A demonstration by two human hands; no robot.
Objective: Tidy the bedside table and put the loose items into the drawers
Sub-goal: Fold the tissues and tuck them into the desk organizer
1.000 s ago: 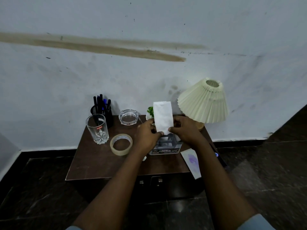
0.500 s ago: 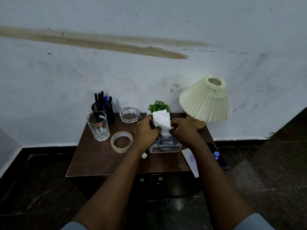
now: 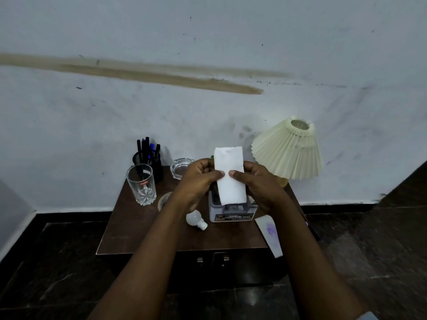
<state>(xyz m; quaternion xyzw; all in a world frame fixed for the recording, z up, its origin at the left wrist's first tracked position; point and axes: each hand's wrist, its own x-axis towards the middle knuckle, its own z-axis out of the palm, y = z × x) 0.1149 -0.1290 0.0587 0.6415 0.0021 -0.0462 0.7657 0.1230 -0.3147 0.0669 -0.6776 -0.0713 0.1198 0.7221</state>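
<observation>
From my remote view, the fingers (image 3: 218, 173) of both hands are closed on a white tissue (image 3: 230, 188). The left hand (image 3: 198, 181) pinches the sheet's left edge, thumb in front and the other fingers curled behind it. The right hand (image 3: 261, 183) grips the right edge the same way. The two thumb tips sit close together across the middle of the sheet without touching.

The tissue is a long folded strip held upright above the surface (image 3: 138, 229). Its top end rises clear of the hands and its lower end hangs down to the top of a grey box (image 3: 231, 214). I cannot tell whether the tissue touches the box.

Just left of the box a white bulb (image 3: 195, 219) lies on its side. Beyond it, a tape roll (image 3: 163, 200) is mostly hidden by my left forearm. A clear glass (image 3: 141, 184) stands upright near the back left corner, with a black pen holder (image 3: 147, 158) full of pens right behind it. A glass ashtray (image 3: 181, 167) sits beside those.

At the back right, a lamp (image 3: 287, 151) with a pleated cream shade stands against the stained wall. A pale card (image 3: 269, 234) with a purple mark overhangs the front right edge. Below the front edge, two metal handles (image 3: 199, 262) show on the dark cabinet front.
</observation>
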